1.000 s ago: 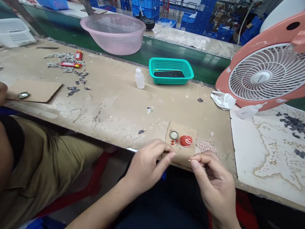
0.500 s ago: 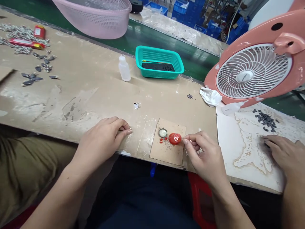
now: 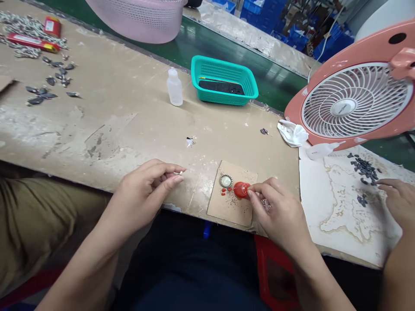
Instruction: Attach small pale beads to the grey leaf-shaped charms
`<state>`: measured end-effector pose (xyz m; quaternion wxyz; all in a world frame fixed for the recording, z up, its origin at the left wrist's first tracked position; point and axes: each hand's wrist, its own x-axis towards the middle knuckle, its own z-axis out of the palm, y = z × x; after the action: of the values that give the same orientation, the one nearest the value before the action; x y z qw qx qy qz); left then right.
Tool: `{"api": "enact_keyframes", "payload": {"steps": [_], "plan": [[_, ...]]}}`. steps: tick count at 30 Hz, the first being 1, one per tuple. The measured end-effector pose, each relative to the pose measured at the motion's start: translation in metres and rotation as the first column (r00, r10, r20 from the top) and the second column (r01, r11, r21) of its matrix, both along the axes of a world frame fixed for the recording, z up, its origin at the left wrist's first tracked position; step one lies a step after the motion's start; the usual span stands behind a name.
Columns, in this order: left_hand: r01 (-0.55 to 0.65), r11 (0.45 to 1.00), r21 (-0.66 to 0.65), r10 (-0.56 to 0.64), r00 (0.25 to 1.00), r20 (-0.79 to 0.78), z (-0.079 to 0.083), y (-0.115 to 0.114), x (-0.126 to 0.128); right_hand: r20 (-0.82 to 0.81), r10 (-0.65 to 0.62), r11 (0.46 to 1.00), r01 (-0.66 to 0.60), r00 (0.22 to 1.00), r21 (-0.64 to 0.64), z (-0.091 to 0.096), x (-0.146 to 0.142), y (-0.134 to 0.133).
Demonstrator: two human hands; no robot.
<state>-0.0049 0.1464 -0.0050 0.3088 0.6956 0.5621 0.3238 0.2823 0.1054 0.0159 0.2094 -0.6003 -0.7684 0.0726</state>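
Note:
My left hand (image 3: pixel 145 185) is closed in a pinch on a tiny white piece (image 3: pixel 180 173), held low over the table edge. My right hand (image 3: pixel 282 209) pinches at the right side of a small glossy red container (image 3: pixel 241 189); what sits between those fingertips is too small to make out. The red container lies on a square of cardboard (image 3: pixel 228 209). Beside it are a crimped metal bottle cap (image 3: pixel 226 181) with a pale inside and several small red bits (image 3: pixel 223 191). Pale tiny grains (image 3: pixel 266 203) show partly behind my right fingers.
A white bottle (image 3: pixel 175 88) and a green basket (image 3: pixel 223 100) holding a phone stand behind. Dark-and-white pieces (image 3: pixel 40 95) lie left. At right are a pink fan (image 3: pixel 343 108), white cloth (image 3: pixel 292 133), and another person's hand (image 3: pixel 398 198) near black pieces (image 3: pixel 365 167).
My left hand's fingers have lifted slightly and show the white piece more clearly. My right fingertips are closer to the red container. The other person's hand has moved off some black pieces.

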Motion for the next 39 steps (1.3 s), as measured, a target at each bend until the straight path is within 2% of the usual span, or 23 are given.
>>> {"api": "enact_keyframes", "payload": {"steps": [2,5,7,11,14,17,20,26,32,39], "plan": [[0.001,1.000,-0.016,0.001,0.991,0.133,0.003,-0.005,0.006,-0.078,-0.002,1.000,0.002,0.997,-0.003,0.002,-0.001,-0.001],[0.062,0.986,-0.152,0.003,0.918,0.396,0.007,-0.013,0.019,-0.315,-0.069,0.997,0.059,0.947,-0.040,0.007,-0.003,-0.005],[0.143,0.959,-0.246,0.013,0.842,0.540,0.009,-0.018,0.030,-0.485,-0.139,0.990,0.106,0.863,-0.095,0.008,-0.005,-0.010],[0.289,0.891,-0.350,0.051,0.702,0.710,0.011,-0.029,0.052,-0.759,-0.216,0.976,0.114,0.614,-0.186,0.006,-0.012,-0.024],[0.351,0.863,-0.365,0.087,0.607,0.790,0.014,-0.036,0.066,-0.856,-0.243,0.969,0.079,0.456,-0.233,0.005,-0.020,-0.036],[0.386,0.842,-0.378,0.126,0.541,0.832,0.018,-0.044,0.077,-0.889,-0.246,0.969,0.066,0.386,-0.240,0.008,-0.029,-0.048],[0.423,0.809,-0.408,0.170,0.497,0.851,0.021,-0.051,0.084,-0.889,-0.216,0.976,0.074,0.404,-0.204,0.012,-0.036,-0.059],[0.460,0.778,-0.427,0.235,0.417,0.878,0.024,-0.057,0.090,-0.834,-0.174,0.985,0.103,0.524,-0.140,0.018,-0.042,-0.069],[0.446,0.784,-0.432,0.244,0.418,0.875,0.028,-0.061,0.093,-0.795,-0.163,0.986,0.130,0.584,-0.107,0.021,-0.042,-0.069],[0.432,0.780,-0.453,0.252,0.447,0.858,0.027,-0.063,0.095,-0.779,-0.157,0.986,0.143,0.607,-0.087,0.021,-0.041,-0.070]]}}
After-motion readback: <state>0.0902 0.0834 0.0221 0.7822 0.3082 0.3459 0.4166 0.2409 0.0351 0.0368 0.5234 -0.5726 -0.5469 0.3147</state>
